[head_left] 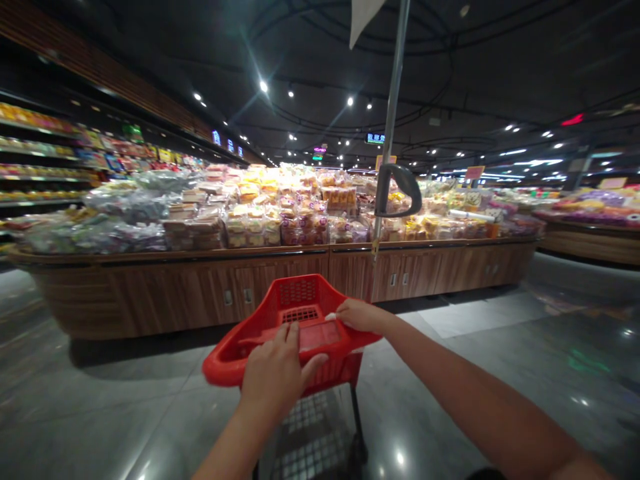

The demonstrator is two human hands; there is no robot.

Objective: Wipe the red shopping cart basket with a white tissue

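Observation:
A red plastic shopping cart (235,367) stands in front of me, its basket pointing at a long display counter. My left hand (277,367) lies on the cart's handle side with its fingers stretched forward and the thumb apart. At the right side of the handle, my right hand (361,316) is closed, its fingers bent over the red rim. A small white thing (331,317) shows at the right fingertips, too small to name. Between the hands is a flat panel (320,335) on the handle. The visible basket mesh shows no goods.
Beyond the cart runs a wood-fronted counter (175,293) heaped with bagged baked goods (253,223). A metal pole (395,87) with a grey loop rises before it. Stocked shelves (40,160) line the left; another display (595,233) stands right. Grey shiny tiles (475,387) cover the floor.

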